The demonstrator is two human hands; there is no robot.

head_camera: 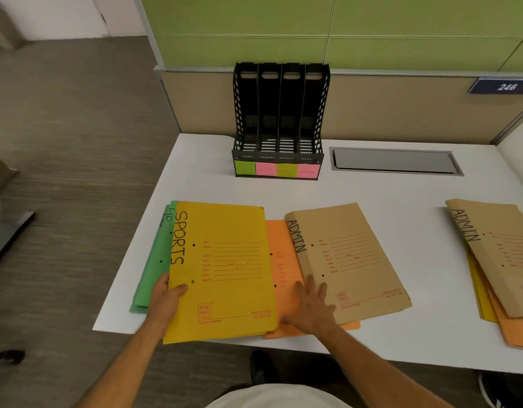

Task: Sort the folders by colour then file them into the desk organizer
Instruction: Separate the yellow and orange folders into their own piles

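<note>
Organizer [279, 122] at table [372, 189] back, all four slots empty. Left hand [166, 298] grips yellow folder [222, 269] edge over green folder [154, 260]; right hand [311, 304] flat on orange folder [283, 275], fingertips on brown folder [348, 260].

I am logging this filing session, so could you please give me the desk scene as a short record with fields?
left hand: left hand grips the left edge of the yellow card folder marked SPORTS
right hand: right hand lies flat across the orange card folder and the brown card folder marked ADMIN
under yellow: green card folder marked HR
organizer: black plastic four-slot desk organizer, slots empty, green and pink labels on its front
far right: second mixed folder pile topped by a brown ADMIN folder
surface: white desk
</note>
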